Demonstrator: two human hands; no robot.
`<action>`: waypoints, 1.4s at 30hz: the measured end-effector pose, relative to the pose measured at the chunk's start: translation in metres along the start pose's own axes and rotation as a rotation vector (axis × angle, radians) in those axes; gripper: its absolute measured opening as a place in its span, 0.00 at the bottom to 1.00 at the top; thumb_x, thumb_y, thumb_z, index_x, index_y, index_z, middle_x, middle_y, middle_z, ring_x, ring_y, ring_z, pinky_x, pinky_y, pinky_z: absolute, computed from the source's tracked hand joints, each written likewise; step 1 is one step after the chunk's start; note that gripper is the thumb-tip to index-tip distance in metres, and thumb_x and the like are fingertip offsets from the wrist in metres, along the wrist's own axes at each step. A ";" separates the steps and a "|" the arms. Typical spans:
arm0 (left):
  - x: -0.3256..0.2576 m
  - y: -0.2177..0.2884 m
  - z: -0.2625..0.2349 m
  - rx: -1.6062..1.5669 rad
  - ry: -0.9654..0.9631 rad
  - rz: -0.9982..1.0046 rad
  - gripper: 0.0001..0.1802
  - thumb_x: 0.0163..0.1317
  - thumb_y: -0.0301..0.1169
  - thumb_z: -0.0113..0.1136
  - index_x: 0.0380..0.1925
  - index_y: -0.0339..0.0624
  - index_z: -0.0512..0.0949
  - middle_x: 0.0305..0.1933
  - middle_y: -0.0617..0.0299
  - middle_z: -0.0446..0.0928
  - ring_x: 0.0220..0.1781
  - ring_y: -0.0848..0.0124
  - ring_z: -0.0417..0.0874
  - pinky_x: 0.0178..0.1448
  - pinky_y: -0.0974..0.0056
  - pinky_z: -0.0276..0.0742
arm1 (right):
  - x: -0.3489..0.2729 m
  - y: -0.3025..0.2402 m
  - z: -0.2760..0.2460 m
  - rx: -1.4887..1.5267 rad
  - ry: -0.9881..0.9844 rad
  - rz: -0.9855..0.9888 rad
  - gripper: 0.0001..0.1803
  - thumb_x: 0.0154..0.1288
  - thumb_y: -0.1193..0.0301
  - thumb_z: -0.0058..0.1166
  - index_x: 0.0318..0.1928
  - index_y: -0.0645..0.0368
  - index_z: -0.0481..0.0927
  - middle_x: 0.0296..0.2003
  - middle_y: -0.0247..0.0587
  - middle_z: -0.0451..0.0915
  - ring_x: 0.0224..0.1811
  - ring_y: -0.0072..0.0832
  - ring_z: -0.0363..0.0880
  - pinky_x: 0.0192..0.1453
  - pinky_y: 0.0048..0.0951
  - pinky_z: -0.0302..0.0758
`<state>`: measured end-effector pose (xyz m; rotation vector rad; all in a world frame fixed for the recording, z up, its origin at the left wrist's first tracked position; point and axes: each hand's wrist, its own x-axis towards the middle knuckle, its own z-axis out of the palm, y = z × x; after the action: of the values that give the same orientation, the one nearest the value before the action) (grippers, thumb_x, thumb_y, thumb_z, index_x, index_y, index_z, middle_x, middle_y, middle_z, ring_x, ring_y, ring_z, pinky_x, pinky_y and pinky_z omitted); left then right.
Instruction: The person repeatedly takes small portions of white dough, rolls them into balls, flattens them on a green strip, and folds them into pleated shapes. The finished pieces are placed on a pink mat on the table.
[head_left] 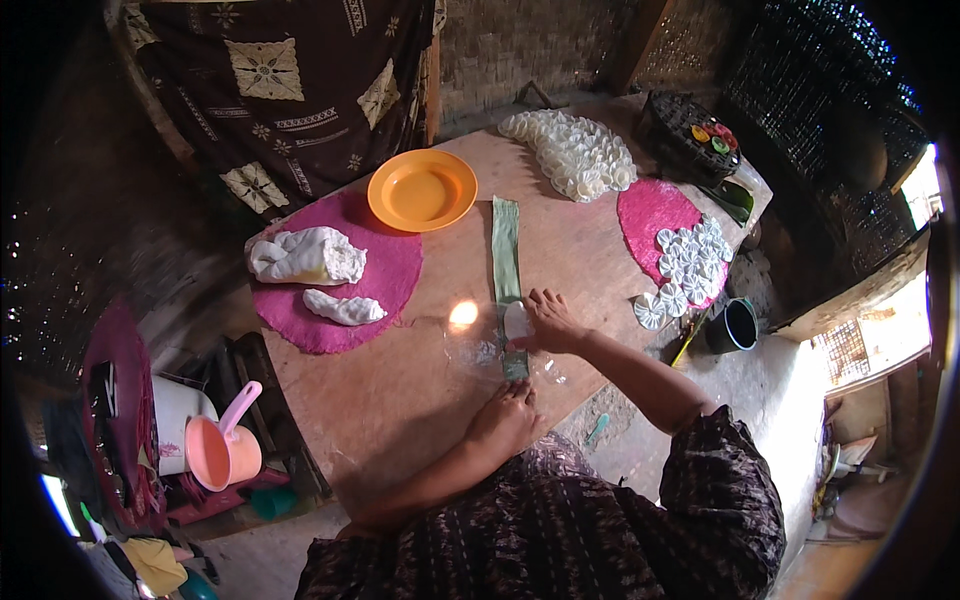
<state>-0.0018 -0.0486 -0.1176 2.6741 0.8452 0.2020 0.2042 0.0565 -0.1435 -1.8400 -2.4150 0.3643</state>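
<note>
A long green strip (506,245) runs down the middle of the wooden table. Across its near part lies a clear plastic sheet (470,348), with a flat white piece (517,322), apparently dough, at the strip. My right hand (550,322) rests beside this piece, fingers spread and touching the sheet or strip. At the strip's near end, my left hand (508,412) lies palm down with its fingertips against it; its thumb is partly hidden. To the left, a large white dough lump (305,256) and a smaller dough roll (345,307) sit on a round pink mat (390,262).
An orange plate (423,191) stands behind the left mat. White rosette-shaped pieces form a pile (575,155) at the back; more rosettes (690,258) partly cover another pink mat (655,215). A dark bucket (733,327) stands off the table's right edge, an orange dipper (222,455) off its left.
</note>
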 end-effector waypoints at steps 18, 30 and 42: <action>0.001 -0.008 0.019 0.078 0.007 0.049 0.29 0.71 0.46 0.47 0.56 0.28 0.74 0.63 0.41 0.73 0.66 0.54 0.74 0.73 0.56 0.63 | 0.166 0.077 -0.038 -0.005 0.047 0.207 0.48 0.50 0.32 0.58 0.64 0.50 0.70 0.58 0.49 0.70 0.65 0.49 0.63 0.64 0.53 0.61; 0.078 -0.154 -0.050 -0.558 0.906 -0.278 0.41 0.58 0.40 0.71 0.66 0.33 0.62 0.55 0.43 0.78 0.55 0.51 0.80 0.57 0.53 0.76 | 0.061 0.005 -0.088 0.660 -0.066 0.058 0.41 0.64 0.37 0.50 0.59 0.62 0.73 0.51 0.60 0.78 0.59 0.50 0.74 0.65 0.48 0.66; 0.068 -0.089 -0.088 -1.612 0.537 -0.226 0.23 0.66 0.44 0.62 0.51 0.36 0.76 0.42 0.68 0.81 0.48 0.75 0.80 0.52 0.65 0.76 | 0.002 -0.019 -0.105 0.826 0.431 0.090 0.22 0.75 0.53 0.45 0.41 0.62 0.76 0.29 0.48 0.80 0.32 0.33 0.78 0.39 0.34 0.71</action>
<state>-0.0141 0.0828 -0.0636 1.0011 0.6125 1.0267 0.2073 0.0685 -0.0379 -1.4405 -1.5481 0.7397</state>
